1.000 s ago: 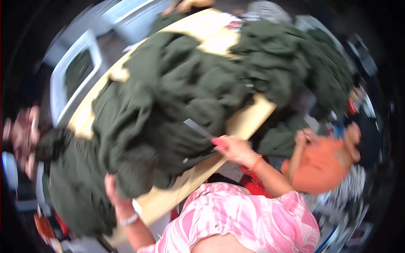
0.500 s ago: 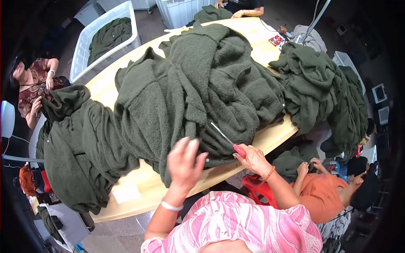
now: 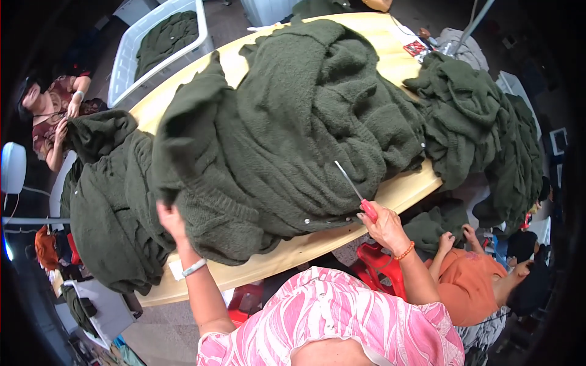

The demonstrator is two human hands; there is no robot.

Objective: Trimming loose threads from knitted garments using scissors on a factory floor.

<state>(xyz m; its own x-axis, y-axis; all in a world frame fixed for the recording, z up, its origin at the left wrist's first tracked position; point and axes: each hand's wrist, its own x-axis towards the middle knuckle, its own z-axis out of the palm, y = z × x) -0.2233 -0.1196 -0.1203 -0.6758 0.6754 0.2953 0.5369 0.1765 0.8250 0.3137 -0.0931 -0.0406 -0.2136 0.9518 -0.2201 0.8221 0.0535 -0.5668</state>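
A: Where's the work right now?

B: On the big green knit [image 3: 287, 140] heaped across the middle of the surface [image 3: 403, 192], its lower hem running along the near edge. The left hand [image 3: 171, 219] is tucked under a fold of it near the near-left part of the heap, lifting that fold up. Its grip is closed on the cloth, though the fingers are mostly hidden by the knit.

A: And the right?

B: The right hand [image 3: 384, 226] sits just off the near edge, grip wrapped tight round the red handle of a thin tool [image 3: 351, 186]. The metal tip points up into the knit and seems to touch it; I can't tell whether it is a pick or a small cutter.

A: So which step is this?

B: I'd judge it's checking or trimming the garment: one hand spreads and lifts, the other works the tool at a spot by the hem.

A: What does the next move need?

B: A taut, flat patch under the tip, so the left hand should hold the fold steady. The point must catch only the loose bit, not snag the loops. More green knits [image 3: 476, 122] lie piled at the right end, and another [image 3: 110, 207] hangs off the left end.
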